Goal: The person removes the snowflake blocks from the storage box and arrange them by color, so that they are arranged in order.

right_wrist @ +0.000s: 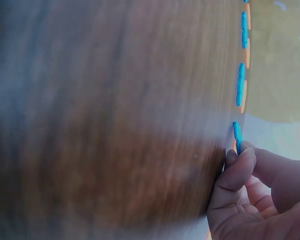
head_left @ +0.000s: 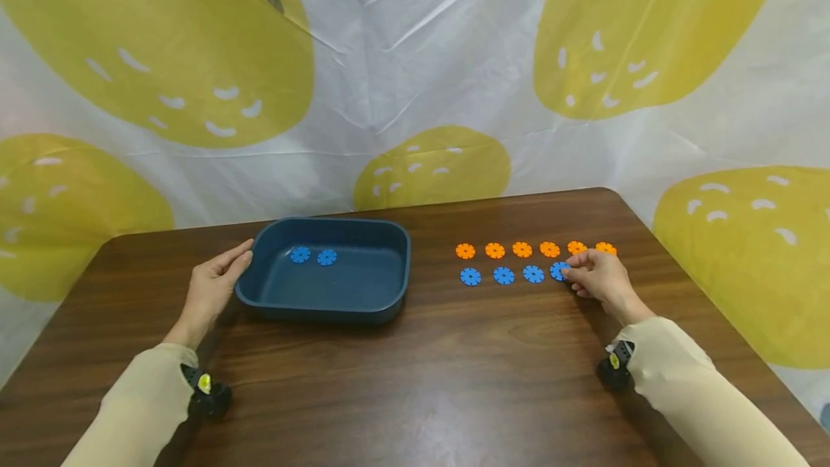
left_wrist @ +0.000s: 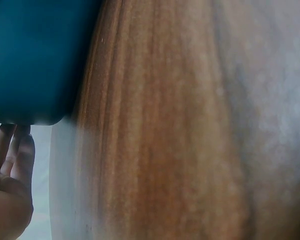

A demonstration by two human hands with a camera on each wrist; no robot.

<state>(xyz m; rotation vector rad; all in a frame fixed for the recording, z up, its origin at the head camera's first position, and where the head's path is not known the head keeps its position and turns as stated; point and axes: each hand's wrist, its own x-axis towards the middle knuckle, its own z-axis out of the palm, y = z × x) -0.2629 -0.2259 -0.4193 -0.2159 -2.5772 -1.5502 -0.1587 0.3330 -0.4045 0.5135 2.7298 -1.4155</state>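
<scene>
At the table's right, the thumb and fingertips of my right hand [head_left: 601,281] pinch a blue notched plastic disc [head_left: 559,271], at the end of a row of blue discs. The right wrist view shows this blue disc [right_wrist: 237,137] edge-on at the fingertips. Behind runs a row of orange notched discs [head_left: 521,250], partly covered by the hand. Two blue discs [head_left: 300,255] lie inside a dark blue rectangular tray [head_left: 318,313]. My left hand [head_left: 211,288] touches the tray's left end with extended fingers; in the left wrist view the tray [left_wrist: 35,60] hides some fingertips.
Everything stands on a brown wood-grain table [head_left: 415,395]. A white cloth with yellow fruit shapes [head_left: 431,168] hangs behind the table's back edge. Dark wrist cameras [head_left: 210,398] are strapped below both hands.
</scene>
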